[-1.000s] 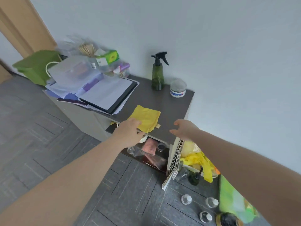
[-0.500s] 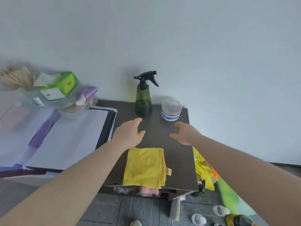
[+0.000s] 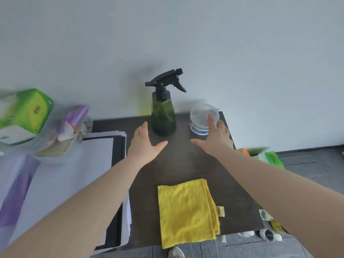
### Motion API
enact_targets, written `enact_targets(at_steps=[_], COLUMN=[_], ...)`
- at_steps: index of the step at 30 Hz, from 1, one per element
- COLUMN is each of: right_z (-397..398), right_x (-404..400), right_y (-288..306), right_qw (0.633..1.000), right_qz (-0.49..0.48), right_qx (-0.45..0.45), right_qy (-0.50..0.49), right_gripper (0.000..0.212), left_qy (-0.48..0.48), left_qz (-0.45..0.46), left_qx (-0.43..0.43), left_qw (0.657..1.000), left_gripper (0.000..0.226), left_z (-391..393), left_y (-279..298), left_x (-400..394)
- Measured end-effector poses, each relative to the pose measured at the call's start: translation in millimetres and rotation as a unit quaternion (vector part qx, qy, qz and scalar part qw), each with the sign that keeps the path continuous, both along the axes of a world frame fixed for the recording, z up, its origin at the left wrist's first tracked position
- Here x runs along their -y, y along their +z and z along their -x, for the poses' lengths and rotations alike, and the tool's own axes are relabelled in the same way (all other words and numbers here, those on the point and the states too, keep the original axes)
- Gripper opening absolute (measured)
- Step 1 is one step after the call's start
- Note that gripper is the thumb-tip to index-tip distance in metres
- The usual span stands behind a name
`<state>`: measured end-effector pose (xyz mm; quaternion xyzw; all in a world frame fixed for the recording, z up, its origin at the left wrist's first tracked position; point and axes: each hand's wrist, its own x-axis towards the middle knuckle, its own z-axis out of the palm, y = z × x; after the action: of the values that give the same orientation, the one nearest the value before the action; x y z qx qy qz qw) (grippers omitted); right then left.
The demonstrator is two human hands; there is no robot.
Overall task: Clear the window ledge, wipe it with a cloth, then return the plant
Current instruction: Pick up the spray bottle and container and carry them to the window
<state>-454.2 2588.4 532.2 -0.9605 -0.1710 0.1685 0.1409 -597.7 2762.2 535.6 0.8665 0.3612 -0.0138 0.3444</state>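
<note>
Presently, item one: the spray bottle (image 3: pixel 163 114), dark green with a black trigger head, was found upright against the wall, its long axis vertical, its nozzle turned toward the side of the right hand. The left hand (image 3: pixel 144 144) was held flat and spread, fingers straight, nothing gripped; the bottle lay just beyond and slightly to the inside of its fingertips, close but apart.

Item two: the clear-lidded tub (image 3: pixel 203 119) was set just beyond the right hand (image 3: pixel 214 140). That hand was likewise spread, nothing grasped; one fingertip was seen over the lid, though contact could not be confirmed.

Item three: the yellow cloth (image 3: pixel 188 211), folded, was laid flat on the dark top (image 3: pixel 178 162), behind both hands, toward the wrists and nearer the body, untouched.

Item four: no plant was shown; its whereabouts could not be told.

Judgement: each hand was matched to the thing directly ahead of it, the left being the nearer to the bottle and the right to the tub. A short forward reach would be required, and the bottle's upright body would best be taken around its waist from the side.
</note>
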Motion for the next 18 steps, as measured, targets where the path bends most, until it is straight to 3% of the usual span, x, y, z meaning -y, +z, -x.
enact_targets(at_steps=[10, 14, 18], right_z=[-32.0, -41.0, -41.9], right_x=[-32.8, -36.9, -35.7], right_y=[-22.1, -30.7, -35.5], right_qw=[0.991, 0.988, 0.987], right_qz=[-0.088, -0.103, -0.116], right_qx=[-0.016, 0.001, 0.013], right_qy=[-0.096, -0.116, -0.11], right_gripper=[0.114, 0.11, 0.102], left_qy=[0.063, 0.069, 0.104], left_qz=[0.083, 0.109, 0.134], left_qx=[0.091, 0.133, 0.161], left_qw=[0.99, 0.983, 0.972], left_gripper=[0.108, 0.085, 0.078], left_z=[-53.3, -66.5, -75.6], left_y=[-6.6, -9.1, -7.4], left_x=[-21.9, -23.7, -18.5])
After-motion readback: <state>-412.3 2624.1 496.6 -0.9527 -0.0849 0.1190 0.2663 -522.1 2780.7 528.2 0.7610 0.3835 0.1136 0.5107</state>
